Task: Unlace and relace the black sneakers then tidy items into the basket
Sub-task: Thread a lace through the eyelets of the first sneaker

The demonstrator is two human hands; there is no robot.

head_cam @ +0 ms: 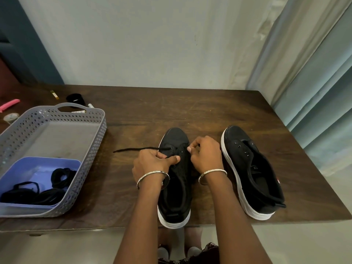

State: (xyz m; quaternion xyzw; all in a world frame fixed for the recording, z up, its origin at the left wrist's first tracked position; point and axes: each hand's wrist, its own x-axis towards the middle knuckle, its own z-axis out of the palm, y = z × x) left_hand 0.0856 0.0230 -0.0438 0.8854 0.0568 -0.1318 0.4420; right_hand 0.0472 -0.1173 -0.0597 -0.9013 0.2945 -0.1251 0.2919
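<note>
Two sneakers: your left hand [152, 161] clamps the centre sneaker [175, 137] at 6 o'clock; the second sneaker [247, 168] stands at 3. Your right hand [206, 155] pinches the one lace [133, 149] at the eyelets. One basket [95, 141] sits at 9 o'clock.

Both forearms reached forward from the bottom edge, nearly parallel, wrists bent slightly inward. The left hand [152, 161] held the left sneaker [176, 136] from its side, fingers curled, thumb stretched rightward and pressed flat across the eyelet area. The right hand [206, 156] sat just opposite, knuckles up, with thumb and forefinger pinched together at the shoelace [133, 149] holes and the other fingers curled under.
</note>
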